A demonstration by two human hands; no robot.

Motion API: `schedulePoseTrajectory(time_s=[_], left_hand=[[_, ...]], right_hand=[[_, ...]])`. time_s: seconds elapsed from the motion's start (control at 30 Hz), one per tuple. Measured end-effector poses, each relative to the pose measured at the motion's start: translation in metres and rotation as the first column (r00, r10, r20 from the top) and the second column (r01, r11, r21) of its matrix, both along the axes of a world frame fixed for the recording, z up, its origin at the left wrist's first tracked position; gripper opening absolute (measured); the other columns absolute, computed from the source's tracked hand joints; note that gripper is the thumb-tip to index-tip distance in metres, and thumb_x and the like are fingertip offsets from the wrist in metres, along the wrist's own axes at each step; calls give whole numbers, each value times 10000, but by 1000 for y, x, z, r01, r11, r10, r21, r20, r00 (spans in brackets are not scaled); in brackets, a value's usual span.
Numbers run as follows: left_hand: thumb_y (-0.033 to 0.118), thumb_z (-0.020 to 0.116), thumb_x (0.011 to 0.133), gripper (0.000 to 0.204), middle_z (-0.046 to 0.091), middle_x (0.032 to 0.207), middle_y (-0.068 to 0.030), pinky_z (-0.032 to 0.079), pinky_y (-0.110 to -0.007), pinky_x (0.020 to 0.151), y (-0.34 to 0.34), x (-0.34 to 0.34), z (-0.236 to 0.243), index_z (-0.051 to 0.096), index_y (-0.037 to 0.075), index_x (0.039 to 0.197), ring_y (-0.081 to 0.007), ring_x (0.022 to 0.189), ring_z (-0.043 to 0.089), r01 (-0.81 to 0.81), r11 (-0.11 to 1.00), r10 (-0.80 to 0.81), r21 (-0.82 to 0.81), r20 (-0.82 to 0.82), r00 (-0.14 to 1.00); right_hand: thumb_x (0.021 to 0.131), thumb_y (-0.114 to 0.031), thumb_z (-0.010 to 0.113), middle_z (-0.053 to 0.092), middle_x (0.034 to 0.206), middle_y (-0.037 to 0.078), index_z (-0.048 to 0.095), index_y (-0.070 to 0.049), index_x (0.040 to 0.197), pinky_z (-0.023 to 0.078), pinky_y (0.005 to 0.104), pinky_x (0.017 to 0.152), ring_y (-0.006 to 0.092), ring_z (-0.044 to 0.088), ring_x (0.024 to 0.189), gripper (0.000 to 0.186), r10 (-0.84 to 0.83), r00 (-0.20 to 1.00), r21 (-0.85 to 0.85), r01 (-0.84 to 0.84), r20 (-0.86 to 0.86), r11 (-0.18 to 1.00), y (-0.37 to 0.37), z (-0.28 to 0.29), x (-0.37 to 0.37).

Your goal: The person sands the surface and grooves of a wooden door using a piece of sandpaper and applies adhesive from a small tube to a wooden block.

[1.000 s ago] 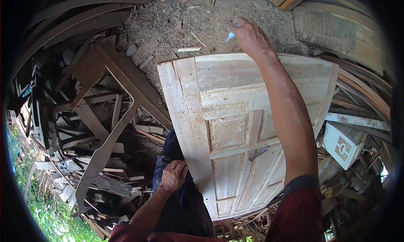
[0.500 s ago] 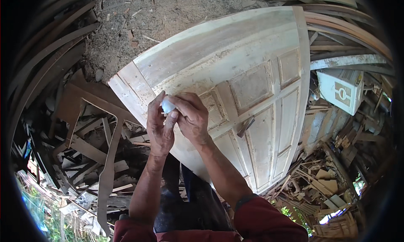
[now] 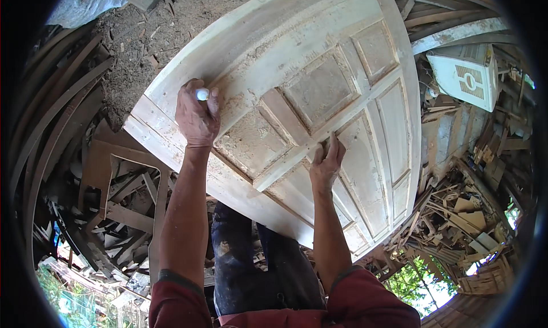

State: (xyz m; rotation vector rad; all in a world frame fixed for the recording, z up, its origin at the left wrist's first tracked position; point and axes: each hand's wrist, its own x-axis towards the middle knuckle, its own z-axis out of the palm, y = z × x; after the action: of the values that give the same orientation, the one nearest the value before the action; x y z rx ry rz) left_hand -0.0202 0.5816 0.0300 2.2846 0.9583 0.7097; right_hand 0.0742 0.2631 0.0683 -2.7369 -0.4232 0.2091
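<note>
A pale, unfinished wooden panelled door (image 3: 319, 71) lies flat in front of me, its surface smeared with whitish filler. My left hand (image 3: 197, 114) is closed around a small white tube or bottle (image 3: 202, 94), with its tip held against the door near the left edge. My right hand (image 3: 326, 162) rests flat on a raised rail between two panels in the middle of the door, fingers pointing away from me. My legs in dark trousers (image 3: 257, 265) stand under the door's near edge.
Curved wooden frames and offcuts (image 3: 114, 202) are piled at the left. A white carved box-like piece (image 3: 465, 79) and heaps of wood scraps (image 3: 462, 214) lie at the right. Bare earth (image 3: 165, 25) is beyond the door.
Earlier my right hand reached to the door's far edge holding the small white thing; then both hands met around it. Now the left hand holds it on the door and the right rests on the rail.
</note>
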Motion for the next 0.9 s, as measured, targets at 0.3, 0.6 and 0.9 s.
schedulePoseTrajectory(time_s=[0.3,0.6,0.9], left_hand=[[428,575,1046,446,619,1056,-221,519,-484,809,-22,26,-17,581,17,1221,-428,950,637,-15,999,14,-35,-23,1000],[358,537,1074,365,621,1166,-221,513,-501,866,-2,-9,-33,527,24,1222,-439,1040,635,-27,999,29,24,-95,995],[457,544,1064,464,621,1172,-212,513,-515,874,0,-9,-44,525,34,1254,-433,1047,640,-67,996,59,-60,-129,990]], right_hand=[[836,110,561,578,1015,229,603,89,1225,529,495,832,383,585,977,392,129,957,30,-141,261,990,124,-30,77],[724,196,549,538,1016,221,609,104,1238,527,453,893,384,583,978,526,373,757,538,-34,-536,842,140,-12,44],[716,115,577,513,1049,211,571,114,1189,476,475,955,394,536,1048,474,249,969,70,-248,-6,966,164,-24,26]])
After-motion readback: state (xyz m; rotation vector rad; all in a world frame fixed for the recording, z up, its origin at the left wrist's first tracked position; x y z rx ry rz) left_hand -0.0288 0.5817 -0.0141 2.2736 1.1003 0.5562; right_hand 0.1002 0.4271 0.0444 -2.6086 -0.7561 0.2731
